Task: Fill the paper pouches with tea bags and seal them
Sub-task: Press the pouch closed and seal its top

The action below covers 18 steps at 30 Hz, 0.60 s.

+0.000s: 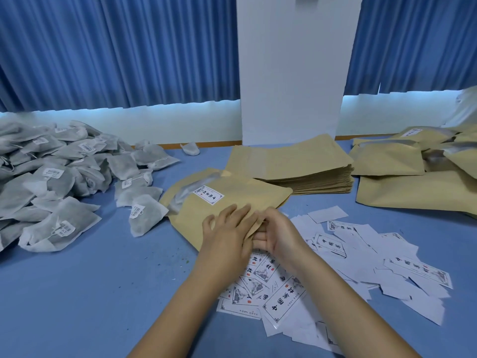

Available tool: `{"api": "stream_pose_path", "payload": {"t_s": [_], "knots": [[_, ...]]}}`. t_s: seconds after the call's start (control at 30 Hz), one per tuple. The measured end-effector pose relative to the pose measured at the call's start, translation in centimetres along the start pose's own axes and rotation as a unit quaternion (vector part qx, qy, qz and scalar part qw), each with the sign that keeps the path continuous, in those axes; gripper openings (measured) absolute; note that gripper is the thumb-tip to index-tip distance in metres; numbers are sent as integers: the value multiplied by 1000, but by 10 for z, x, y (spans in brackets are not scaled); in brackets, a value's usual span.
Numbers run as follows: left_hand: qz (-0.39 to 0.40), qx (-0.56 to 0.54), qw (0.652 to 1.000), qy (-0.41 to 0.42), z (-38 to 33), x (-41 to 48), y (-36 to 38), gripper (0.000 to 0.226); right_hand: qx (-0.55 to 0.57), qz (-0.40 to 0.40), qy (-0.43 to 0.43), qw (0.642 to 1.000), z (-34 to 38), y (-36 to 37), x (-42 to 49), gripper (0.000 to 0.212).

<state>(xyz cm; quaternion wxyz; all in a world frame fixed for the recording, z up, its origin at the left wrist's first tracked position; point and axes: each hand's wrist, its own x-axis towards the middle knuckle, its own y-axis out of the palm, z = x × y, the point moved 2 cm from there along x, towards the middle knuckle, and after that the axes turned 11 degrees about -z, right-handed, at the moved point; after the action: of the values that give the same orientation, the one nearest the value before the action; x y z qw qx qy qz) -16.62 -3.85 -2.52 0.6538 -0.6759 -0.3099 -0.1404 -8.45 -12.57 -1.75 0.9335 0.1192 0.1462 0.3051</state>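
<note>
A tan paper pouch with a clear window and a white label lies tilted at the table's middle. My left hand presses flat on its near end, fingers spread. My right hand curls around the pouch's near right corner, fingers under the edge and thumb on top. A big heap of white tea bags covers the left of the table; the nearest one touches the pouch's left edge. A stack of flat unused pouches sits just behind.
Filled pouches are piled at the far right. Loose white labels and backing papers litter the blue table under and right of my forearms. A white pillar and blue curtains stand behind.
</note>
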Motion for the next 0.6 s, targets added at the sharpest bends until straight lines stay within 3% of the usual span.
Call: {"api": "stream_pose_path", "payload": {"t_s": [0.07, 0.13, 0.2, 0.23, 0.27, 0.3, 0.33, 0.37, 0.4, 0.43, 0.53, 0.6], "knots": [[-33, -97, 995, 10, -10, -1, -9, 40, -13, -68, 4, 998, -1, -7, 2, 22], [-15, -194, 981, 4, -26, -8, -14, 39, -43, -114, -14, 992, -1, -12, 2, 22], [46, -291, 954, -62, -41, -14, -8, 34, -56, -123, -30, 990, -1, -13, 2, 23], [96, -354, 922, -127, -44, -16, -5, 32, -75, -131, -45, 988, 0, -13, 1, 25], [154, -426, 868, -205, -45, -16, -2, 34, -88, -141, -65, 984, 2, -14, 1, 27], [214, -506, 786, -282, -44, -15, 1, 39, -85, -145, -88, 982, 3, -14, 1, 30], [252, -600, 679, -339, -43, -15, 3, 40, -70, -138, -109, 982, 5, -13, 1, 29], [242, -687, 569, -381, -41, -14, 4, 37, -55, -122, -131, 982, 6, -10, 0, 24], [186, -749, 489, -406, -37, -10, 6, 34, -43, -104, -151, 982, 7, -6, -2, 18], [110, -785, 448, -413, -32, -6, 7, 30, -31, -86, -166, 982, 7, -1, -4, 16], [-71, -818, 382, -425, -19, 0, 10, 28, 0, -30, -186, 982, 1, 11, -4, 19], [-136, -809, 374, -432, -9, 3, 12, 28, 34, -5, -168, 985, -3, 15, -5, 19]]}}
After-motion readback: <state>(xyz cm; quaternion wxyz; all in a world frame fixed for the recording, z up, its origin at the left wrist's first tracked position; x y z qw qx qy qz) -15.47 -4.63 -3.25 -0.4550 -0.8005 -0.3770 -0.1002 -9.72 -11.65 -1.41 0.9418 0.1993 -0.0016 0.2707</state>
